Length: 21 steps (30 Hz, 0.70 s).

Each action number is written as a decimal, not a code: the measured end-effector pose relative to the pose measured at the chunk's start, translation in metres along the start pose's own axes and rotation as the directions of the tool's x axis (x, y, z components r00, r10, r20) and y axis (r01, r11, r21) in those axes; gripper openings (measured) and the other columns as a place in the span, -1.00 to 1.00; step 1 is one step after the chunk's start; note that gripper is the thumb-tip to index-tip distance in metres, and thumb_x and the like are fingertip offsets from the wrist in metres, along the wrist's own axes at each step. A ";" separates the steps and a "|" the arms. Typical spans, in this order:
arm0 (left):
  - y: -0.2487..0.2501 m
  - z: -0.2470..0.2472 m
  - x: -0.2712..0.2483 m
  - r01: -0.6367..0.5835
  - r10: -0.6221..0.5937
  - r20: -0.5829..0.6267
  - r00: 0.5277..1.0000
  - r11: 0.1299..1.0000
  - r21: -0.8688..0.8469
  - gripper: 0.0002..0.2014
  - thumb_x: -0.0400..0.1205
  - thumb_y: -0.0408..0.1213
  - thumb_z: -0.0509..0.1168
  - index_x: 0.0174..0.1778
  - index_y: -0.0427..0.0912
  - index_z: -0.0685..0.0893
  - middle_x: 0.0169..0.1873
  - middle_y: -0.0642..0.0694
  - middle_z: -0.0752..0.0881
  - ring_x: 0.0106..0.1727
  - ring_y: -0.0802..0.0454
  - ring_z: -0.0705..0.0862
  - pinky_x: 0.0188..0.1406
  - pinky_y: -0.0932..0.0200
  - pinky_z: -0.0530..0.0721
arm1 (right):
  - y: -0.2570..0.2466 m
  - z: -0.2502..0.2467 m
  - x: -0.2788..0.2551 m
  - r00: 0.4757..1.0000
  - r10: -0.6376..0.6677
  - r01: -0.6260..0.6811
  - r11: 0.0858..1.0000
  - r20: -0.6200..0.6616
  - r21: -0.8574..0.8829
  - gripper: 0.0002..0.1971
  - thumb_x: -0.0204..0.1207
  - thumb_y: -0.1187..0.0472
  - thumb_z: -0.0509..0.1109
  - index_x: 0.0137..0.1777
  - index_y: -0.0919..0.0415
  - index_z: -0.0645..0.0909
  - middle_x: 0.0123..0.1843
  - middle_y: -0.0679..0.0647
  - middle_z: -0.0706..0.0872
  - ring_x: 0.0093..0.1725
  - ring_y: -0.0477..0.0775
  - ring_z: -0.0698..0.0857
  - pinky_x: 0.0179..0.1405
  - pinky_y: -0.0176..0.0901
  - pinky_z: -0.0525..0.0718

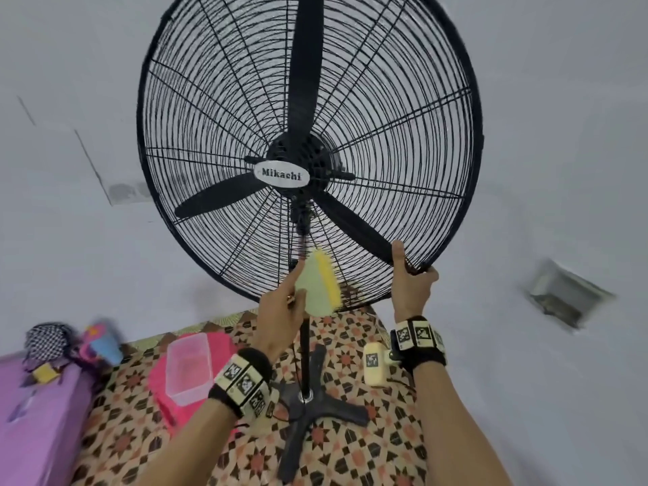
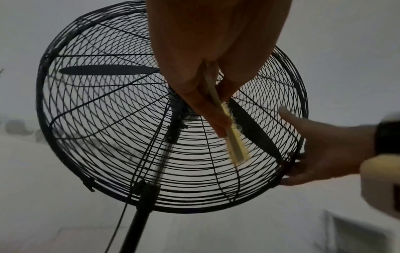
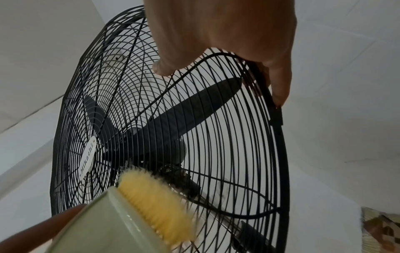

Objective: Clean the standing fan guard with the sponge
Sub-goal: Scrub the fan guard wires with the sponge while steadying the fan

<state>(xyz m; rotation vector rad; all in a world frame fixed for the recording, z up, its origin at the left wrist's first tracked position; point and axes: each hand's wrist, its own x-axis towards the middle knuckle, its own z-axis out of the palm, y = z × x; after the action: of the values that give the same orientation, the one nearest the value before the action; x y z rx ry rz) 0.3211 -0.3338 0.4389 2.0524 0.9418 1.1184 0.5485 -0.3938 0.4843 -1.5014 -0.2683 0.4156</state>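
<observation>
Here the left hand (image 1: pixel 280 310) held the sponge (image 1: pixel 321 285), pale green with a yellow bristly side, its fingers curled round it and the index finger laid along it. The sponge lay against the lower part of the black wire fan guard (image 1: pixel 210 100), just under the hub. The right hand (image 1: pixel 412 278) gripped the guard's lower right rim, thumb on the front wires. On the floor lay a patterned mat (image 1: pixel 350 345).

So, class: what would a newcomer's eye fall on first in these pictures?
The big black fan fills the upper view, its guard facing us. The left hand holds a yellow-and-green sponge against the guard's lower wires, while the right hand grips its bottom rim.
</observation>
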 end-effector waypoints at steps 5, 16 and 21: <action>0.016 -0.012 0.000 -0.036 0.017 -0.180 0.984 0.995 -0.098 -0.42 0.85 -0.29 0.24 0.81 -0.02 0.25 0.16 0.18 0.66 -0.15 0.14 0.82 -0.24 0.39 0.80 | 0.001 -0.004 -0.005 0.999 -0.031 0.031 0.999 0.020 -0.022 0.16 0.31 -0.50 0.54 0.69 0.22 0.18 0.55 0.13 0.54 0.46 0.14 0.58 0.55 0.01 0.54; -0.017 0.002 -0.036 0.030 -0.032 -0.067 0.997 0.999 -0.039 -0.41 0.84 -0.11 0.19 0.74 0.43 0.16 -0.04 0.00 0.79 -0.28 -0.04 0.81 -0.29 -0.01 0.88 | 0.006 -0.002 -0.018 0.997 -0.063 0.063 0.998 0.052 -0.015 0.08 0.29 -0.49 0.59 0.60 0.18 0.26 0.45 0.05 0.55 0.35 0.07 0.58 0.32 -0.18 0.54; -0.011 0.003 -0.014 0.010 -0.009 -0.176 0.984 1.000 0.004 -0.42 0.86 -0.11 0.18 0.79 0.26 0.16 0.03 -0.06 0.77 -0.19 -0.05 0.81 -0.19 0.07 0.88 | 0.005 -0.002 -0.021 0.997 -0.056 0.057 0.998 0.054 -0.012 0.11 0.28 -0.51 0.57 0.61 0.19 0.25 0.39 -0.02 0.51 0.35 0.05 0.55 0.36 -0.16 0.53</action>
<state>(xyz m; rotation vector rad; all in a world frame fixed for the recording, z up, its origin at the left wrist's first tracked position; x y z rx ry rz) 0.3146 -0.3394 0.4225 1.9748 1.0397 1.3103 0.5296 -0.4042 0.4814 -1.4939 -0.3559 0.4105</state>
